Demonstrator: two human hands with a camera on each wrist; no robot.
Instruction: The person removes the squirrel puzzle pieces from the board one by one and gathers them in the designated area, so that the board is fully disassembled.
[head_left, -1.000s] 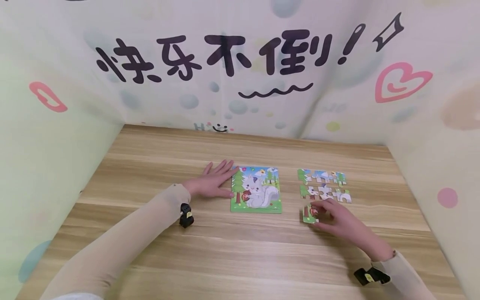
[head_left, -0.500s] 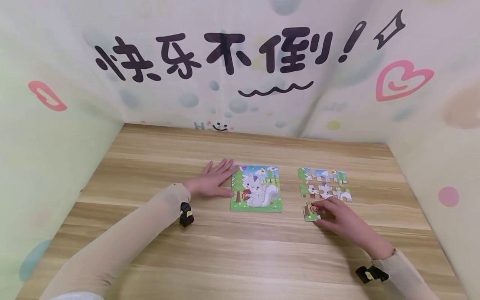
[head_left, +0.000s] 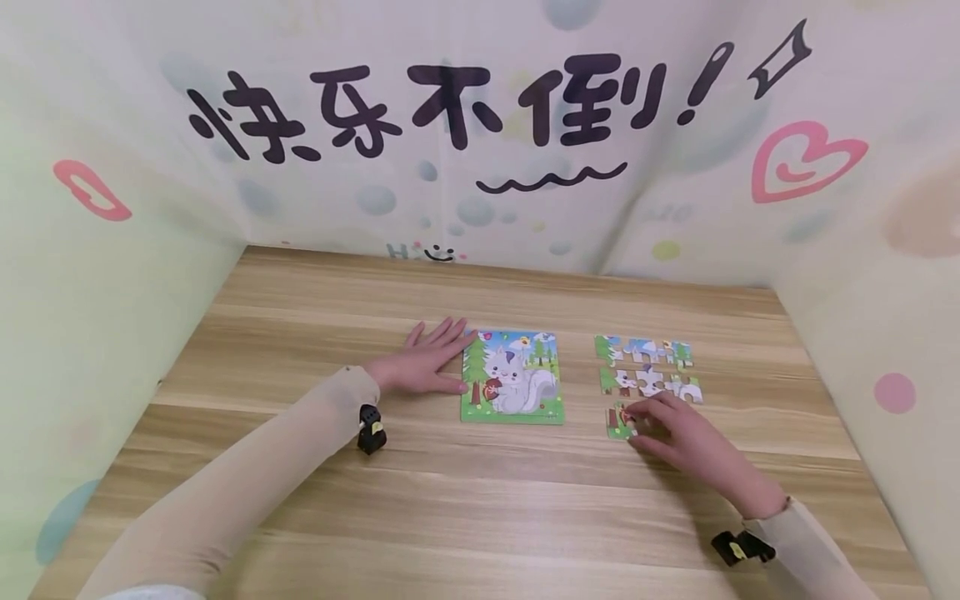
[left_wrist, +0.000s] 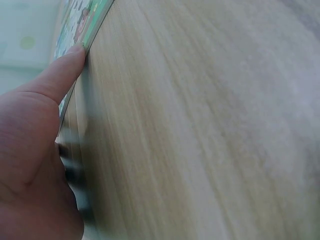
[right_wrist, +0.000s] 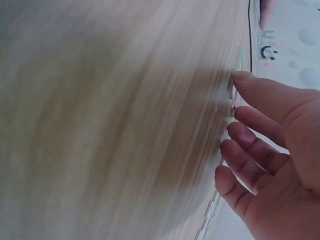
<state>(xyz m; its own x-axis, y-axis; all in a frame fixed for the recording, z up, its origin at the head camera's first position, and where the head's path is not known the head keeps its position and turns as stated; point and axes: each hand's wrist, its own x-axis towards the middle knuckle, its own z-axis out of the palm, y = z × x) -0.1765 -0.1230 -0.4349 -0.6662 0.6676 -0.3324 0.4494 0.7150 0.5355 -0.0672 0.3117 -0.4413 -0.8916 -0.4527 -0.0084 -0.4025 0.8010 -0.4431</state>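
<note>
My left hand (head_left: 423,365) lies spread on the table, its thumb and fingertips at the left edge of a square squirrel picture puzzle board (head_left: 525,392). In the left wrist view the thumb (left_wrist: 62,72) touches the board's rim. At the right, my right hand (head_left: 686,437) pinches a puzzle piece (head_left: 617,421) showing green grass and a brown stump; the fingers cover its right part. The piece lies flat on the table. In the right wrist view the thumb (right_wrist: 260,92) is against the piece's edge, and the other fingers are loosely bent.
Just beyond the right hand, several puzzle pieces lie in two rows, an upper row (head_left: 643,350) and a lower row (head_left: 651,385). A wood-grain table (head_left: 480,500) carries everything. Printed cloth (head_left: 420,200) walls the table off at the back and both sides.
The puzzle piece in my right hand was tilted up and has come down flat, just below the lower row. My left hand and the board have stayed put.
</note>
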